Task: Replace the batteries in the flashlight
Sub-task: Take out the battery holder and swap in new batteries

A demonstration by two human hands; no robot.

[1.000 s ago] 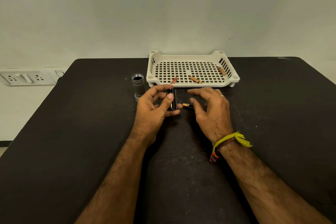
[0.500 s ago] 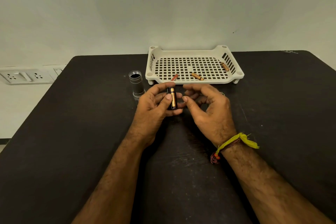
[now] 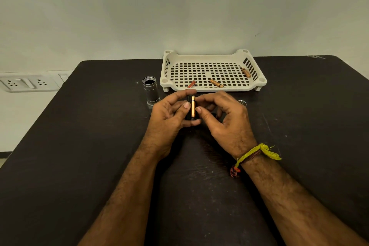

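Observation:
My left hand (image 3: 169,118) grips a black battery holder (image 3: 189,115) upright above the table. A copper and black battery (image 3: 193,107) sits lengthwise in its front slot. My right hand (image 3: 223,120) is right beside the holder, thumb tip and forefinger touching the battery. The silver flashlight body (image 3: 150,91) stands on end, open end up, to the left of my hands. A small round cap (image 3: 242,103) lies on the table just right of my right hand.
A cream perforated tray (image 3: 213,88) stands behind my hands with three loose batteries: one red (image 3: 191,84), two copper (image 3: 216,83) (image 3: 246,72). The black table (image 3: 99,166) ends at the wall, where a socket panel (image 3: 26,84) sits at the left.
My right hand picked a battery off the table, brought it to the holder and set it in the front slot. The left hand kept the holder upright.

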